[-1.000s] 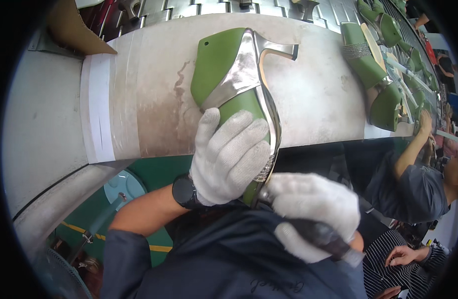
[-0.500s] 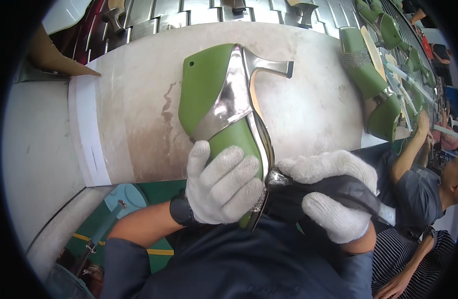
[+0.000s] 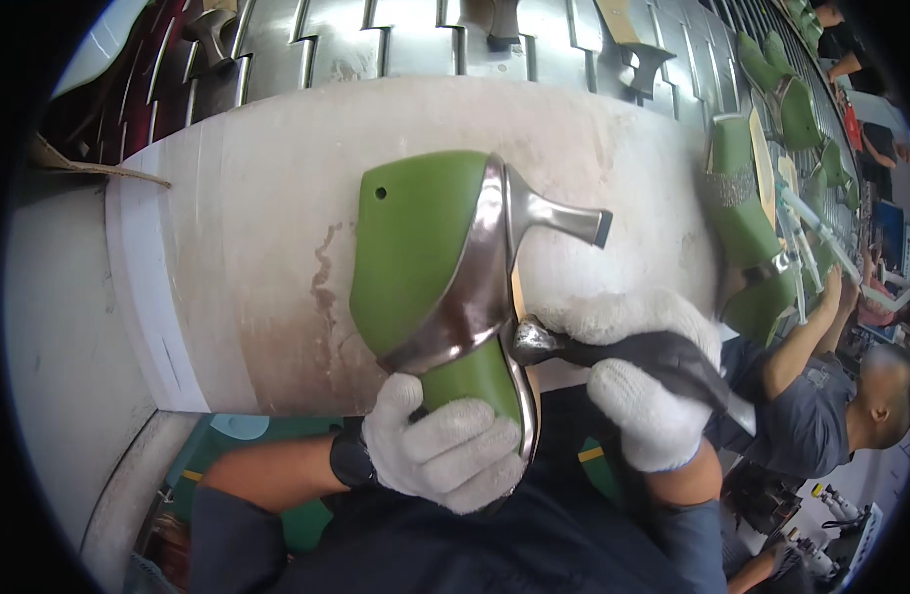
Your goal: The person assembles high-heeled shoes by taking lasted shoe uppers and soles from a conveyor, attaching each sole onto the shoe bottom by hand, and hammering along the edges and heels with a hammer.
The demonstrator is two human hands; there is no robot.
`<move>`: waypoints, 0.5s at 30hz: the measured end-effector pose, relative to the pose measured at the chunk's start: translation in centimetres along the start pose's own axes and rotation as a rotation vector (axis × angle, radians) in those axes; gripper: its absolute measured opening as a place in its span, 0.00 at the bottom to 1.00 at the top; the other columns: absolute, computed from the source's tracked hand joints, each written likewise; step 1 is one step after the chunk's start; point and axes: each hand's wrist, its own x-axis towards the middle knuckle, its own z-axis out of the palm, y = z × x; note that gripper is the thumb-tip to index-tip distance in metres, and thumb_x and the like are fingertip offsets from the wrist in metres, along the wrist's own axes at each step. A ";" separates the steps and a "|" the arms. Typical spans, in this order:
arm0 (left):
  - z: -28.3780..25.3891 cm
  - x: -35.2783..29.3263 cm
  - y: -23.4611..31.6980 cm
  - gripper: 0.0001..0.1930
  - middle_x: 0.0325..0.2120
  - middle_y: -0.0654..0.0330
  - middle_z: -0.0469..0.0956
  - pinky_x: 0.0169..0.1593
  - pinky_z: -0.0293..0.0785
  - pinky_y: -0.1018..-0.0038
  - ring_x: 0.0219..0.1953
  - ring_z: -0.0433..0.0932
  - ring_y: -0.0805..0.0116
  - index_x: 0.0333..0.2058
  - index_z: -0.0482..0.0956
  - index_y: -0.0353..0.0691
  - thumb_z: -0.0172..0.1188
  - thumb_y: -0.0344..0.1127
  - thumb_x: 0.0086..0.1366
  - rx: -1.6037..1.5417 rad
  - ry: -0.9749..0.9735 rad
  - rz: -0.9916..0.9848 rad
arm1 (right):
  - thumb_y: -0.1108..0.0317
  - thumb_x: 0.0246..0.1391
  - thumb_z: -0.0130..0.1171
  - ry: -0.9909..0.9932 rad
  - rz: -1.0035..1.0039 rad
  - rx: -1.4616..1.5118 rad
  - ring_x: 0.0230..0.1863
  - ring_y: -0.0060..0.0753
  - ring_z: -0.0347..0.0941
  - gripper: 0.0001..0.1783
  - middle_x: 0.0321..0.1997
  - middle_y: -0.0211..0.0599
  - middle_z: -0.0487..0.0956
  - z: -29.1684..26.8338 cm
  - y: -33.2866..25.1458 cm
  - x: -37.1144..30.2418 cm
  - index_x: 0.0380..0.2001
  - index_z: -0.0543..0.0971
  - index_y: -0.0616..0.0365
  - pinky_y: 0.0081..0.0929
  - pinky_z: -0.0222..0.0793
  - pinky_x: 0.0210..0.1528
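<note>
A silver high-heeled shoe (image 3: 470, 292) is fitted on a green shoe last (image 3: 410, 247), its heel pointing right and its toe toward me. My left hand (image 3: 440, 445), in a white knit glove, wraps its fingers around the front of the last and hides the toe. In my gloved right hand (image 3: 663, 421) is a black-handled tool (image 3: 673, 366) with a rounded, shiny metal head. That head is against or very close to the shoe's sole edge, just below the arch; whether it touches I cannot tell.
Beneath the shoe lies a pale, stained work surface (image 3: 277, 247). Beyond it runs a metal slat conveyor (image 3: 415, 45) carrying several heel pieces. More green lasts (image 3: 742, 208) stand at the right, near a co-worker (image 3: 802, 396). A cardboard edge (image 3: 99, 170) juts in at left.
The tool's head has moved up along the sole edge from near the toe toward the arch. My left hand keeps its hold on the shoe. The view has shifted, so the surroundings sit lower.
</note>
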 end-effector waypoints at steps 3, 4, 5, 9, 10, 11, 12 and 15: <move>-0.5 0.1 -0.2 0.24 0.58 0.68 0.78 0.40 0.65 0.63 0.57 0.75 0.70 0.59 0.75 0.54 0.71 0.38 0.66 -0.048 -0.034 -0.001 | 0.75 0.65 0.70 -0.035 0.008 0.155 0.58 0.45 0.87 0.17 0.56 0.54 0.89 -0.2 0.7 0.1 0.55 0.85 0.69 0.44 0.82 0.63; -0.8 0.2 -0.3 0.24 0.58 0.69 0.78 0.41 0.64 0.63 0.58 0.75 0.70 0.59 0.75 0.55 0.72 0.39 0.67 -0.082 -0.063 0.012 | 0.77 0.64 0.70 -0.078 -0.043 0.127 0.60 0.44 0.86 0.18 0.57 0.55 0.88 -0.4 0.3 0.4 0.56 0.83 0.69 0.44 0.81 0.65; -0.8 0.4 -0.4 0.23 0.58 0.69 0.78 0.43 0.64 0.64 0.58 0.75 0.71 0.59 0.75 0.55 0.72 0.39 0.67 -0.117 -0.091 0.027 | 0.80 0.64 0.69 -0.120 -0.094 0.100 0.62 0.43 0.85 0.19 0.58 0.55 0.88 -0.6 -0.1 0.8 0.58 0.82 0.69 0.45 0.80 0.67; -0.2 0.2 -0.8 0.23 0.57 0.71 0.79 0.45 0.63 0.64 0.56 0.77 0.70 0.58 0.76 0.56 0.72 0.40 0.67 -0.063 -0.017 0.067 | 0.81 0.65 0.68 -0.205 0.034 0.166 0.62 0.44 0.85 0.19 0.60 0.56 0.87 -0.8 -2.3 3.5 0.58 0.82 0.72 0.43 0.79 0.68; -0.3 0.2 -0.5 0.23 0.57 0.71 0.79 0.45 0.63 0.64 0.56 0.77 0.70 0.58 0.76 0.56 0.72 0.40 0.67 -0.059 -0.021 0.069 | 0.80 0.67 0.67 -0.229 0.027 0.180 0.61 0.43 0.85 0.17 0.61 0.55 0.86 -0.5 -2.6 4.3 0.57 0.83 0.72 0.43 0.79 0.68; -0.5 0.2 -0.3 0.22 0.57 0.70 0.79 0.45 0.64 0.63 0.56 0.77 0.70 0.57 0.76 0.55 0.71 0.40 0.66 -0.070 -0.040 0.025 | 0.64 0.57 0.75 -0.111 0.105 0.107 0.47 0.47 0.90 0.24 0.54 0.64 0.88 0.4 -3.6 5.2 0.49 0.85 0.73 0.34 0.89 0.45; -0.8 0.2 -0.2 0.22 0.56 0.69 0.78 0.45 0.65 0.61 0.56 0.77 0.69 0.57 0.75 0.55 0.71 0.40 0.66 -0.086 -0.058 -0.013 | 0.65 0.57 0.74 -0.147 0.074 0.064 0.47 0.48 0.90 0.23 0.54 0.63 0.88 0.3 -3.3 5.7 0.49 0.85 0.73 0.36 0.89 0.47; -0.7 0.2 -0.8 0.22 0.55 0.68 0.77 0.46 0.66 0.58 0.57 0.77 0.69 0.56 0.74 0.54 0.69 0.40 0.66 -0.012 -0.041 0.022 | 0.67 0.55 0.73 -0.195 0.059 0.010 0.48 0.47 0.89 0.23 0.52 0.58 0.89 -0.8 -2.8 4.7 0.51 0.86 0.73 0.38 0.86 0.54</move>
